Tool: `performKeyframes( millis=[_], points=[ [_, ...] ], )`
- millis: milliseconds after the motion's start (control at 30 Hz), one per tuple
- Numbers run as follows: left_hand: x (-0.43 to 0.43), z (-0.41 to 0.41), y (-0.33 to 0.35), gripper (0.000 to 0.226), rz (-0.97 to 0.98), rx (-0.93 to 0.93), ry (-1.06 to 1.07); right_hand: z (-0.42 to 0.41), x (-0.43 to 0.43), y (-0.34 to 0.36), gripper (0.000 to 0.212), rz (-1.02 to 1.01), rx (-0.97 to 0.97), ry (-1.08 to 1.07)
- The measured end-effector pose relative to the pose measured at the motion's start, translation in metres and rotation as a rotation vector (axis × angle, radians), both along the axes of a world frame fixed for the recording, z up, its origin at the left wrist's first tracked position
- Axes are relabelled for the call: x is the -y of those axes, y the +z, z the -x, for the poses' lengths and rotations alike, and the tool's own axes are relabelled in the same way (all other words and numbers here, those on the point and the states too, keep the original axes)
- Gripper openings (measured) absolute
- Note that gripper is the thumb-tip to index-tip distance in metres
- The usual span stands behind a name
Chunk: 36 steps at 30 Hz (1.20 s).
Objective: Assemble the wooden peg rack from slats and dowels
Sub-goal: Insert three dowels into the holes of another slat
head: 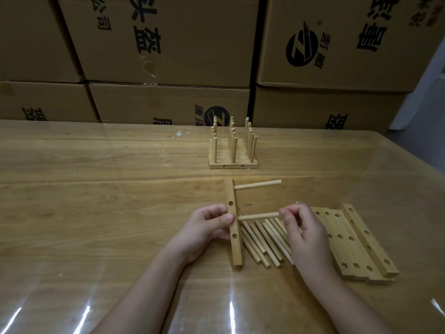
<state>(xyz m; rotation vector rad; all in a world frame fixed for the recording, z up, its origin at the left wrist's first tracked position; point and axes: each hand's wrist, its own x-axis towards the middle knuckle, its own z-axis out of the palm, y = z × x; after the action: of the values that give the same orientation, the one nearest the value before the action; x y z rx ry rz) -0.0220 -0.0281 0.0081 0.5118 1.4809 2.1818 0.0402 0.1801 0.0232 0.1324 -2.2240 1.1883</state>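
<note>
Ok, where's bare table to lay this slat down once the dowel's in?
The whole stretch of table left of the left hand and held slat is bare, as is the patch right of the finished rack. Crowded: loose dowels and stacked slats around the right hand and its dowel.

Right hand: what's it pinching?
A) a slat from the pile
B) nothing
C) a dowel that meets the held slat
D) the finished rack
C: the right hand pinches the outer end of a dowel, whose other end meets the slat held on edge by the left hand.
</note>
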Motion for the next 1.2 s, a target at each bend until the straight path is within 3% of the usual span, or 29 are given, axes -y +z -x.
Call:
performKeyframes(
  millis=[167,367,433,567,667,867,1200],
  points=[
    [0.0,0.001,0.001,0.015,0.007,0.003,-0.007,0.0,0.002,0.0,0.023,0.003,0.03,0.019],
    [-0.001,0.003,0.002,0.02,-0.048,0.038,0.047,-0.002,0.008,0.0,0.035,0.195,0.128,0.127],
    [0.0,0.004,0.002,0.02,-0.109,0.084,0.123,-0.001,0.006,0.0,0.036,0.043,0.14,0.135],
    [0.001,0.006,0.005,0.024,-0.205,0.181,0.237,-0.003,0.01,-0.003,0.027,-0.517,0.131,0.237],
    [0.0,0.006,0.008,0.024,-0.237,0.202,0.269,-0.004,0.017,-0.004,0.036,-0.72,0.154,0.28],
    [0.002,0.008,0.007,0.023,-0.252,0.209,0.333,-0.002,0.019,-0.007,0.045,-0.773,0.266,0.197],
    [-0.001,0.008,0.005,0.021,-0.256,0.21,0.343,-0.004,0.021,-0.009,0.029,-0.711,0.315,0.273]
  ],
)
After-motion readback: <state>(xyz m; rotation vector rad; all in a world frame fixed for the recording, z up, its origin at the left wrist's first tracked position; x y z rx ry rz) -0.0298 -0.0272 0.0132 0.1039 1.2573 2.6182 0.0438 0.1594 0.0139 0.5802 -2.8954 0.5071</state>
